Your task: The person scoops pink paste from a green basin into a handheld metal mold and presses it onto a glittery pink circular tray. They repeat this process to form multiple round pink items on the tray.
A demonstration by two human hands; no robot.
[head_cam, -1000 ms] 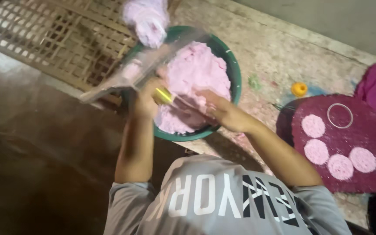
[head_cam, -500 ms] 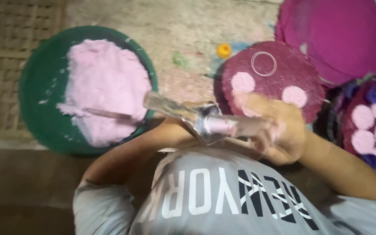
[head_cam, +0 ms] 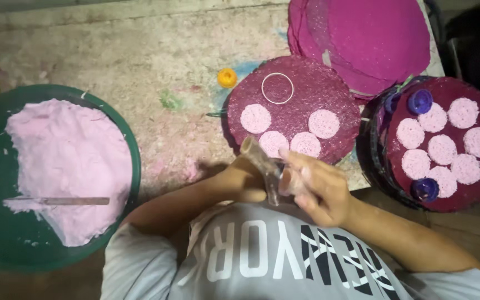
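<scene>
My left hand (head_cam: 239, 182) and my right hand (head_cam: 319, 188) meet just above my chest, both closed on a short clear tube (head_cam: 261, 164) smeared with pink paste. Its open end points at a dark magenta round mat (head_cam: 298, 91). That mat carries several flat pink discs (head_cam: 255, 118) and a thin white ring (head_cam: 277, 88). At the far left a green basin (head_cam: 133, 166) holds a mound of pink paste (head_cam: 65, 155), with a flat stick (head_cam: 56, 201) lying in it.
A second mat with several pink discs (head_cam: 441, 150) and purple caps (head_cam: 419, 101) rests on a dark container at the right. A stack of magenta mats (head_cam: 373, 39) lies at the top. A yellow cap (head_cam: 227, 78) sits on the stained concrete floor (head_cam: 118, 50).
My hands left the basin and came right to the disc mat with the tube. The stick stayed in the paste. The view swung right.
</scene>
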